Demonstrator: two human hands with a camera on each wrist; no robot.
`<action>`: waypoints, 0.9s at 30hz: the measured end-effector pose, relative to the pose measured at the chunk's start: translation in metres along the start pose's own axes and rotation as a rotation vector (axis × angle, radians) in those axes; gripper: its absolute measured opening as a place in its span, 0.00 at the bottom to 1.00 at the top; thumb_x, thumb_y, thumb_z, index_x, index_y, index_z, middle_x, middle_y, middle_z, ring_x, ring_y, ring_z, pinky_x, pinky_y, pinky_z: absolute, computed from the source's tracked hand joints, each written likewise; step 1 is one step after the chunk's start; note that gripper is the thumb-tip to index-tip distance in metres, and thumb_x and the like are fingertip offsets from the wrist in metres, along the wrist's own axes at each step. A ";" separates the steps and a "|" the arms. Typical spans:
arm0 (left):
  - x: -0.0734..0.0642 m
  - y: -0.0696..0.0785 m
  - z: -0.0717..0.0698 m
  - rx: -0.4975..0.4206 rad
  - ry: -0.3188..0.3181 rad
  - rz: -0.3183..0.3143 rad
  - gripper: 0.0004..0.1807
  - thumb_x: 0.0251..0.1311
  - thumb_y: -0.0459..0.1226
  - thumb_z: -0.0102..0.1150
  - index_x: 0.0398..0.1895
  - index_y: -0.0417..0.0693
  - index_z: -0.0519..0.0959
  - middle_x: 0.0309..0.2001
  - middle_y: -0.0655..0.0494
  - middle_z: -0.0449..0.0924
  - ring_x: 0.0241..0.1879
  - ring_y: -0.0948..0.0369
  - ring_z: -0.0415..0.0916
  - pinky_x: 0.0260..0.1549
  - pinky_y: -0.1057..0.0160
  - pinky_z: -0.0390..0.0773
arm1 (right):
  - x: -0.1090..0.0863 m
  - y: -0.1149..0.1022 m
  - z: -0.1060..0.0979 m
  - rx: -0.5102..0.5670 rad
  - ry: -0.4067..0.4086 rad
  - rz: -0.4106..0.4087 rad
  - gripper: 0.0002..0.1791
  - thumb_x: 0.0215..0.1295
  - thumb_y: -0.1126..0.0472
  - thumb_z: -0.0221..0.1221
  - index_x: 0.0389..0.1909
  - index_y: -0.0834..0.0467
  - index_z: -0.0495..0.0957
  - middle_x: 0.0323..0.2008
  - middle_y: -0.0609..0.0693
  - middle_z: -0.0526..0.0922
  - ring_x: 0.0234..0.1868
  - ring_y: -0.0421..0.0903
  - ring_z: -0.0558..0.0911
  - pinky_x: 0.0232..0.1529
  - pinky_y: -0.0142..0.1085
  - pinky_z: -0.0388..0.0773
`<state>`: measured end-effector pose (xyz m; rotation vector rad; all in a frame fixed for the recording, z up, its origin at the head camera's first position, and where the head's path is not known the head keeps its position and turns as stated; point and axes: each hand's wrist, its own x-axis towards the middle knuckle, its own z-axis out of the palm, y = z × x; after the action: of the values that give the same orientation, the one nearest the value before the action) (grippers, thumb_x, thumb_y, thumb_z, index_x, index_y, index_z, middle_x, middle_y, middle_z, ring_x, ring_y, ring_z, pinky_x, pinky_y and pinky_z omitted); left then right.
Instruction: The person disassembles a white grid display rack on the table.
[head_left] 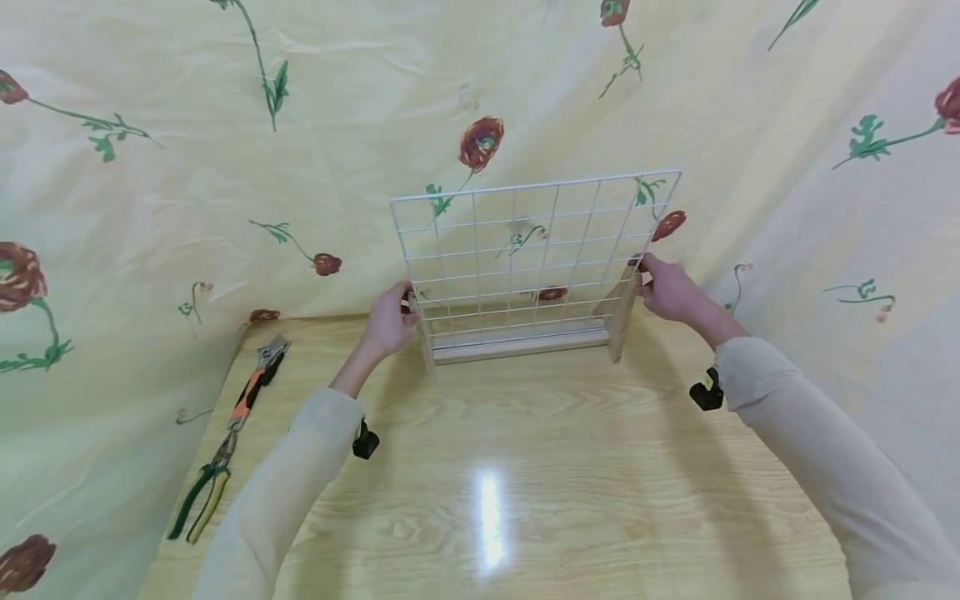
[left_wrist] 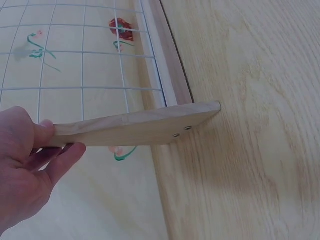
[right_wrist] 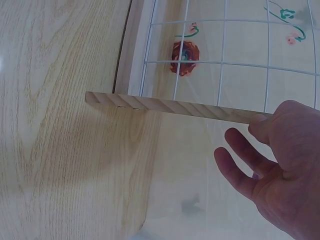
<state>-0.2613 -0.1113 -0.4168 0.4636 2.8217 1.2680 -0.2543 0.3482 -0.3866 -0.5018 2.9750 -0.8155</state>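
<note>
A white wire grid panel [head_left: 517, 250] stands upright in a wooden stand near the back of the table. Its base is a wooden bar [head_left: 525, 343] running between two wooden side boards. My left hand [head_left: 392, 321] pinches the upper end of the left side board [left_wrist: 125, 127] between thumb and fingers; two screw heads [left_wrist: 182, 131] show on that board's outer face. At the other end, my right hand [head_left: 666, 287] holds the top of the right side board [right_wrist: 170, 106], thumb on its edge. Two of its fingers hang apart from the wood in the right wrist view.
On the table's left side lie an adjustable wrench [head_left: 258, 379] with orange and black grips and pliers [head_left: 206, 492] with green and yellow handles. A flowered cloth [head_left: 337, 125] hangs behind and beside the wooden table [head_left: 562, 467].
</note>
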 end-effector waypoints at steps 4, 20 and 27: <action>-0.004 0.003 0.000 -0.003 -0.003 -0.014 0.23 0.61 0.19 0.54 0.61 0.30 0.69 0.54 0.33 0.76 0.50 0.41 0.79 0.50 0.51 0.81 | -0.004 0.000 -0.002 -0.001 -0.029 0.021 0.22 0.66 0.76 0.49 0.61 0.75 0.62 0.55 0.79 0.71 0.47 0.73 0.80 0.31 0.49 0.81; -0.031 0.008 -0.005 0.049 0.012 0.031 0.23 0.58 0.19 0.57 0.58 0.27 0.70 0.50 0.33 0.78 0.48 0.41 0.80 0.49 0.49 0.80 | -0.010 -0.006 0.002 0.005 -0.030 -0.001 0.23 0.65 0.77 0.52 0.60 0.75 0.63 0.53 0.79 0.72 0.44 0.72 0.81 0.34 0.52 0.83; -0.041 0.007 -0.003 0.067 0.045 0.092 0.21 0.57 0.19 0.58 0.56 0.25 0.70 0.47 0.33 0.79 0.45 0.41 0.82 0.47 0.48 0.81 | -0.014 -0.005 0.002 -0.014 -0.025 -0.034 0.19 0.65 0.76 0.53 0.56 0.74 0.64 0.52 0.78 0.73 0.43 0.72 0.82 0.36 0.55 0.82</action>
<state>-0.2206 -0.1200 -0.4141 0.5816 2.9194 1.2162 -0.2395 0.3469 -0.3868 -0.5603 2.9597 -0.7851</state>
